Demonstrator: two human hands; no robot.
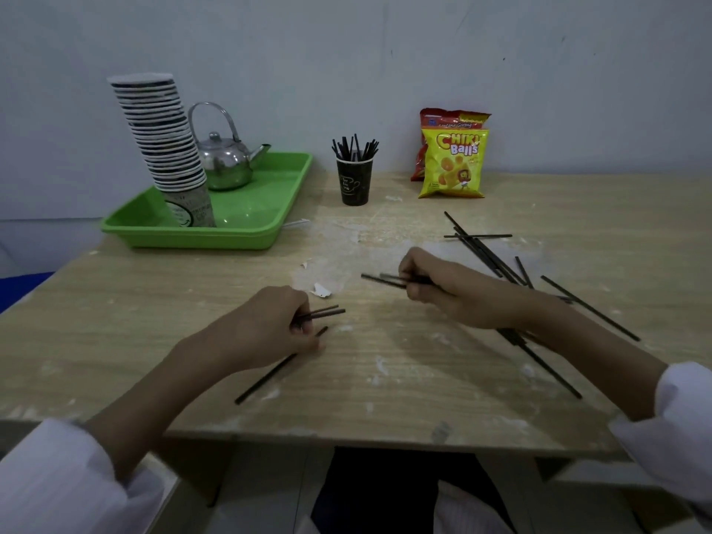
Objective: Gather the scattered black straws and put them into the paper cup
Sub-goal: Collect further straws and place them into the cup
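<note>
left hand (269, 321) pinching two black straws (329, 311), right hand (443, 291) curled round a few more; others strewn on desk (385, 379) at right, well apart from paper cup (354, 183). probably light, stiff, slippery: best pinched mid-length, bundled.

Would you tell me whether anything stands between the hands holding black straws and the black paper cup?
Nothing visible does. Wooden tabletop lies between the black paper cup and the left hand and right hand, each gripping black straws; the green plastic tray sits left of that path, the yellow snack bag right.
</note>
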